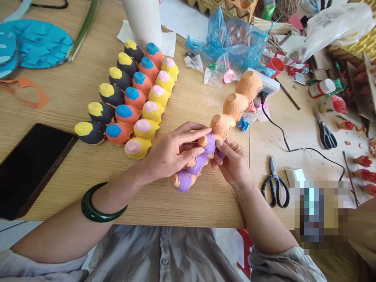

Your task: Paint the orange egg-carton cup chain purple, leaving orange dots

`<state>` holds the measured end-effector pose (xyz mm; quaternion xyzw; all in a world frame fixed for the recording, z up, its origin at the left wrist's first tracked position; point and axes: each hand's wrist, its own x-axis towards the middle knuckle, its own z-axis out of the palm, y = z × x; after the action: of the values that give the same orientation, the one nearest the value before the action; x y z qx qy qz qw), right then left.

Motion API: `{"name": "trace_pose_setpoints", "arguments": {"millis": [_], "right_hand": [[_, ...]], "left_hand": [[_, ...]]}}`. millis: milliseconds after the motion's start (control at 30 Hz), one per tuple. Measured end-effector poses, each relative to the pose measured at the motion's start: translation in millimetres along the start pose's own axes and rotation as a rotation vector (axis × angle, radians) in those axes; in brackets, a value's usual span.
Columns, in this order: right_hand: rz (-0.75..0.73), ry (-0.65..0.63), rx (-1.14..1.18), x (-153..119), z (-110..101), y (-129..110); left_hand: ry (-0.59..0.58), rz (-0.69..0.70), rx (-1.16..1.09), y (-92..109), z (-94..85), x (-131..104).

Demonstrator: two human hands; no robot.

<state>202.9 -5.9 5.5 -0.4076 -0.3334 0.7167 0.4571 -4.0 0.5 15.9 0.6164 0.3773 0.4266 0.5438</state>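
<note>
An orange bumpy strip of egg-carton cups runs diagonally between my hands, its three nearer cups partly covered in purple clay. My left hand lies over the strip from the left, thumb and fingers closed on its middle part. On the right side, my right hand pinches a small purple clay piece against the strip between thumb and fingers. Left of my hands stand three finished-looking strips: black with yellow tops, orange with blue tops and yellow with pink tops.
A black phone lies at the left, with a blue paper shape behind it. Scissors lie right of my right arm. A power strip with a black cord, a blue plastic bag and a white cylinder stand farther back.
</note>
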Motion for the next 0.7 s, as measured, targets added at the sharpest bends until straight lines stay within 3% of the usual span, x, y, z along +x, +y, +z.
{"name": "trace_pose_setpoints", "arguments": {"millis": [233,400,500,700], "right_hand": [[0.056,0.006,-0.006,1.0,-5.7,-1.4],[0.003,0.015,-0.013,-1.6,-2.3,-0.8],[-0.006,-0.002,-0.036,-3.7,1.2,1.0],[0.02,-0.008,-0.038,-3.8,2.1,2.1]], "left_hand": [[-0.018,-0.038,-0.083,-7.6,-0.8,0.9],[0.0,-0.094,-0.147,-3.3,-1.4,1.8],[0.023,-0.151,-0.139,0.3,0.2,1.7],[0.011,-0.135,-0.093,-3.7,-0.2,0.4]]}}
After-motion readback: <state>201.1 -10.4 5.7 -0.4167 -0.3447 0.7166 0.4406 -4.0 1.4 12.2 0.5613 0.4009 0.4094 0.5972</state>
